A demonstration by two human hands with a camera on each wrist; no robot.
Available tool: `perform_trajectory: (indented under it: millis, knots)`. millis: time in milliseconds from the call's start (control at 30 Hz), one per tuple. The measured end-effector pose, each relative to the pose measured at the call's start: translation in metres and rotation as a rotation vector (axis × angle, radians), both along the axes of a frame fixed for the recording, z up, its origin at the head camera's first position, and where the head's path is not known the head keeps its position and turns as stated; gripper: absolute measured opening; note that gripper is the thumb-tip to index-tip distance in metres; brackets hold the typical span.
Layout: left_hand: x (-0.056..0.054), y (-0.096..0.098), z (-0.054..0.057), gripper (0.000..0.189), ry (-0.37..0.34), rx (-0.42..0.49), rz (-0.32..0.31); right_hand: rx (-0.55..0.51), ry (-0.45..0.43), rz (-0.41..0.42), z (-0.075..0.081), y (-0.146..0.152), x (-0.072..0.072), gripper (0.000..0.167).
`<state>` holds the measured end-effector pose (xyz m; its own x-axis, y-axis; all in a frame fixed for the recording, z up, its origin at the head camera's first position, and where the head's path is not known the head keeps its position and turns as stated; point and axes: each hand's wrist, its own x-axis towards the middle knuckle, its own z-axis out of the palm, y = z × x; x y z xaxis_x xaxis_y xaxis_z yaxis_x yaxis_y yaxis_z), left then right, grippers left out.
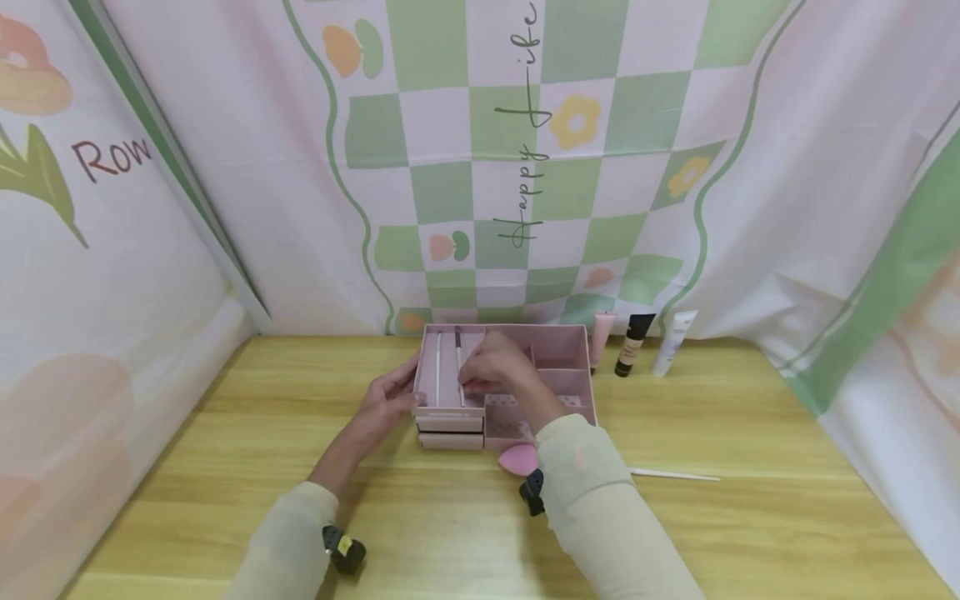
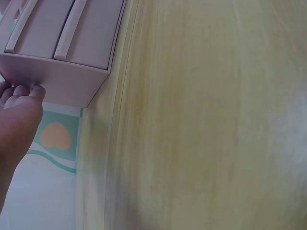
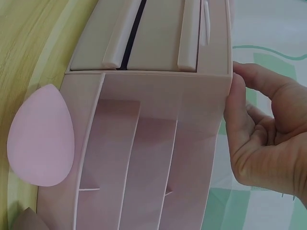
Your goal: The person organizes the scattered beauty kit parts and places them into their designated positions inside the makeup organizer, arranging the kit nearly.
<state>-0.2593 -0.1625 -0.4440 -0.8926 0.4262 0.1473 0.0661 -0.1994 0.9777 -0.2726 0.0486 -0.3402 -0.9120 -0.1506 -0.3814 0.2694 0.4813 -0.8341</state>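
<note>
A pink makeup organizer (image 1: 562, 333) with two small drawers stands on the table. Its top left tray (image 1: 427, 375) holds a slim white-handled brush (image 1: 438, 367). Beside that brush lies a dark-tipped makeup brush (image 1: 459, 350). My right hand (image 1: 498, 367) reaches over the organizer and pinches this makeup brush near its lower end. In the right wrist view, thumb and index finger meet at the organizer's upper edge, and the rim hides the brush. My left hand (image 1: 386, 408) rests against the organizer's left side, its fingertips (image 2: 36, 91) touching the wall below the drawers in the left wrist view.
A pink makeup sponge (image 1: 519, 459) sits at the organizer's front. To the right lies a thin white stick (image 1: 675, 475), partly behind my sleeve. Three tubes stand at the back right: pink (image 1: 601, 337), black and beige (image 1: 634, 343), white (image 1: 673, 343). Curtains hang behind.
</note>
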Motion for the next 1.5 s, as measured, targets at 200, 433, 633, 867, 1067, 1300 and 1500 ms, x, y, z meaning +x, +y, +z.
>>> perform_trajectory:
  millis: [200, 433, 633, 867, 1067, 1300, 1500]
  knots:
    - [-0.0009, 0.0001, -0.0001, 0.075, 0.002, -0.008, 0.006, 0.024, 0.020, 0.000, -0.0016, -0.0012, -0.0007, 0.016]
    - [-0.0011, 0.0005, -0.0004, 0.076, 0.007, 0.005, -0.001, 0.027, 0.031, -0.004, -0.0015, -0.0020, 0.0003, 0.017]
    - [-0.0009, 0.0009, -0.0004, 0.076, 0.018, 0.014, -0.004, 0.023, 0.030, -0.012, -0.0031, -0.0023, -0.0012, 0.017]
    - [-0.0017, 0.0004, -0.0020, 0.076, 0.015, 0.008, -0.005, 0.015, 0.026, -0.023, -0.0045, -0.0022, -0.0010, 0.017]
    - [-0.0018, -0.0002, -0.0030, 0.076, 0.013, 0.007, 0.002, -0.012, 0.026, -0.024, -0.0041, -0.0015, 0.0008, 0.017]
    - [-0.0015, 0.0000, -0.0029, 0.076, 0.035, 0.017, -0.011, -0.072, 0.010, -0.033, -0.0071, 0.0005, -0.0003, 0.019]
    - [-0.0011, 0.0006, -0.0019, 0.076, 0.033, 0.018, -0.008, -0.134, -0.009, -0.032, -0.0083, 0.0046, 0.0006, 0.021]
